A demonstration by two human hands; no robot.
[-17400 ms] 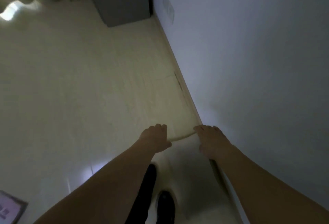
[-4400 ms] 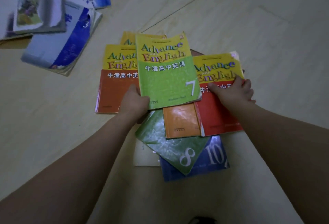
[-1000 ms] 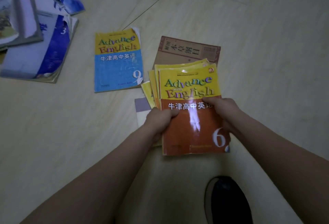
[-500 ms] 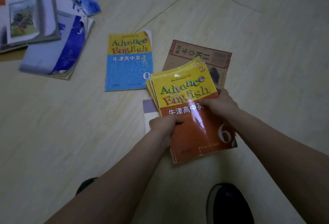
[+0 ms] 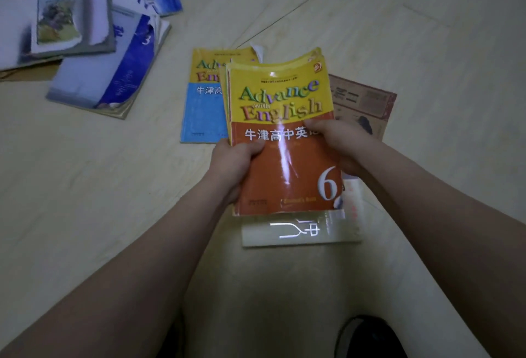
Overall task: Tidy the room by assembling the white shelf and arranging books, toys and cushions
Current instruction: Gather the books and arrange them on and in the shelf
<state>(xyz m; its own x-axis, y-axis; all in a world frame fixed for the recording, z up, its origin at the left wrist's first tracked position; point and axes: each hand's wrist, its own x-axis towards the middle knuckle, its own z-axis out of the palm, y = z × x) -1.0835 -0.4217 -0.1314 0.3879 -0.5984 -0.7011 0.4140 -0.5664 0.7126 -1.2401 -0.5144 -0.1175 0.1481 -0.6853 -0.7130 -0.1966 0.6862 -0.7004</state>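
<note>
While half a second ago the stack of Advance with English textbooks sat lower, the left hand and right hand now lift it, fingers curled round its side edges. The blue textbook waits at ten o'clock; gathering seems nearly done.

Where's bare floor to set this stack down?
Bare floor lies right of the brown book, and left of the blue-covered book, below the pile. Crowded: under the stack, where the pale book lies.
</note>
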